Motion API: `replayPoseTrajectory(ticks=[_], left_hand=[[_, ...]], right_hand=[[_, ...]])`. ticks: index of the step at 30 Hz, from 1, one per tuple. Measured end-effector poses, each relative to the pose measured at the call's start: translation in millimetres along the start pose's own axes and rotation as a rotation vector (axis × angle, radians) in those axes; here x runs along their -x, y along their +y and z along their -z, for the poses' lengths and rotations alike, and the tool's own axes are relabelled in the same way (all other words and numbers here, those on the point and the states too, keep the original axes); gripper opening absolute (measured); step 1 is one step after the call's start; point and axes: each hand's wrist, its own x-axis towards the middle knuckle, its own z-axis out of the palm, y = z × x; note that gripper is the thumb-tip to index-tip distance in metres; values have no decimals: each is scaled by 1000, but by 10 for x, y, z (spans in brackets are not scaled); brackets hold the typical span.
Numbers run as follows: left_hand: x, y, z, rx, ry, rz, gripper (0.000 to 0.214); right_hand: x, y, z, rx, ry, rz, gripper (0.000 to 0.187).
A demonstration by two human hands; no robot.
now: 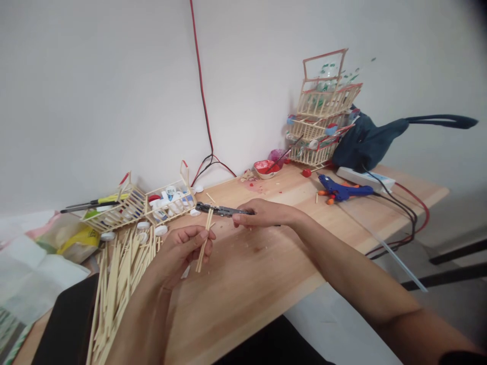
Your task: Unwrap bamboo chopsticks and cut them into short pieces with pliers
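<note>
My left hand [190, 243] pinches a few short wooden sticks [203, 248] between thumb and fingers, held upright over the table. In my right hand [262, 213] is a dark metal tool that looks like pliers [218, 209]. Its far end reaches across the top of the sticks; whether the jaws touch them is hard to tell. Part of its handle is hidden under my palm. Close to my left forearm lies a heap of long wooden sticks [117, 279].
Small stick-built carts [167, 215] with white bottle caps stand at the left. Farther right are a red paint dish [266, 170], stacked stick baskets [315, 137], a blue glue gun [342, 189] with a clear glue stick [395, 258], and a power strip [365, 178]. A black phone-like slab [64, 319] lies front left.
</note>
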Motion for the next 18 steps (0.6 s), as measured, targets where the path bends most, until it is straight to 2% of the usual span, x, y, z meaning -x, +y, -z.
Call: replayPoseTrajectory(ticks=[9, 18], left_hand=[[9, 40, 35, -85, 38, 19, 34], [16, -2, 115, -161, 39, 30, 35]], right_hand=[[-15, 31, -49, 7, 50, 31, 52], [-37, 66, -86, 96, 94, 53, 52]])
